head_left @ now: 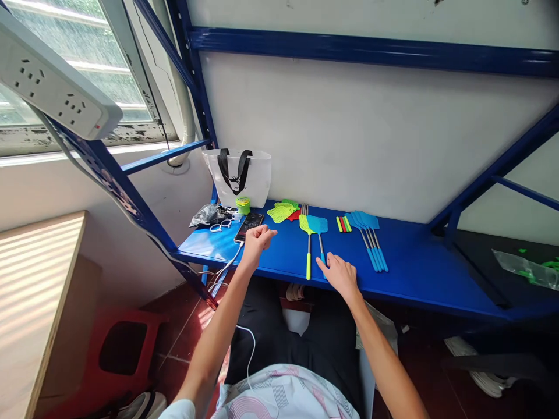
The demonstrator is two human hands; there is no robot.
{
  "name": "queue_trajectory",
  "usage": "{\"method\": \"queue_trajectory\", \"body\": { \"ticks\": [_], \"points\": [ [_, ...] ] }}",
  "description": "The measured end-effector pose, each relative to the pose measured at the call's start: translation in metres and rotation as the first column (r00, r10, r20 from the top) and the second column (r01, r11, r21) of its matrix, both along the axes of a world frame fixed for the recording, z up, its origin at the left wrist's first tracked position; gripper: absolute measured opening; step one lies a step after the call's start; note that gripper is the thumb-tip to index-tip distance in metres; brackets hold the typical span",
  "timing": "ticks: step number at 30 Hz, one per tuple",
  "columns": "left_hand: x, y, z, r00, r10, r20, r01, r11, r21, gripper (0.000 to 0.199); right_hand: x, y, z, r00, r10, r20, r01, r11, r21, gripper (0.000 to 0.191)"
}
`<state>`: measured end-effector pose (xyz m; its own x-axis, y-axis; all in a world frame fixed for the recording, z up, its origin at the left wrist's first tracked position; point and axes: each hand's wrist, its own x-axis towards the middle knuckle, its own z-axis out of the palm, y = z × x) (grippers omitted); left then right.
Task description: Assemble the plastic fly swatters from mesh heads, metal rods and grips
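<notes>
My left hand [257, 245] hangs just above the blue steel shelf [437, 291], its fingers curled and holding nothing, close to a black smartphone [248, 227] with a white charging cable. My right hand [339, 276] rests on the shelf's front edge with its fingers apart, touching the handle of a blue fly swatter [317, 226]. Beside that lies a green swatter with a yellow handle [308, 241]. Further right are several blue swatters [367, 237] and short coloured handles [343, 224]. Green and red swatter heads [280, 212] overlap behind my hands.
A white tote bag with black handles [238, 177] and a green spool [243, 205] stand at the shelf's back left. A power strip [52, 87] hangs upper left by the window. A wooden table [30, 291] and a red stool [122, 349] are below left.
</notes>
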<state>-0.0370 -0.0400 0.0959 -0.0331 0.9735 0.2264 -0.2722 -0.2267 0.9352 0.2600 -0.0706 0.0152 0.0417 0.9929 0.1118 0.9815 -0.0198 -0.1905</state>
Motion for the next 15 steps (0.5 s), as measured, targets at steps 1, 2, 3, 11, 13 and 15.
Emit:
{"method": "queue_trajectory", "body": {
  "ticks": [1, 2, 3, 11, 13, 15],
  "points": [
    [0.001, -0.001, 0.000, 1.000, -0.012, -0.011, 0.012, 1.000, 0.006, 0.070, 0.002, 0.001, 0.001, 1.000, -0.001, -0.005, 0.001, 1.000, -0.008, 0.036],
    [0.003, -0.003, 0.000, 0.999, -0.031, -0.023, 0.031, 0.999, 0.014, 0.070, 0.004, 0.002, 0.001, 1.000, 0.000, -0.015, 0.000, 1.000, -0.019, 0.033],
    [0.004, -0.004, 0.000, 0.998, -0.056, -0.034, 0.057, 0.998, 0.025, 0.070, 0.007, 0.004, 0.002, 0.999, -0.001, -0.032, 0.000, 1.000, -0.030, 0.031],
    [0.017, -0.008, -0.003, 0.973, -0.194, -0.127, 0.200, 0.979, 0.033, 0.066, 0.040, -0.001, 0.032, 0.904, 0.152, -0.399, -0.093, 0.982, 0.163, 0.043],
    [0.021, -0.008, -0.005, 0.962, -0.204, -0.184, 0.212, 0.977, 0.029, 0.060, 0.043, -0.010, 0.045, 0.855, 0.258, -0.451, -0.147, 0.953, 0.266, 0.046],
    [0.025, -0.007, -0.009, 0.925, -0.255, -0.284, 0.269, 0.963, 0.012, 0.050, 0.041, -0.021, 0.056, 0.826, 0.326, -0.459, -0.185, 0.927, 0.326, 0.046]
  ]
}}
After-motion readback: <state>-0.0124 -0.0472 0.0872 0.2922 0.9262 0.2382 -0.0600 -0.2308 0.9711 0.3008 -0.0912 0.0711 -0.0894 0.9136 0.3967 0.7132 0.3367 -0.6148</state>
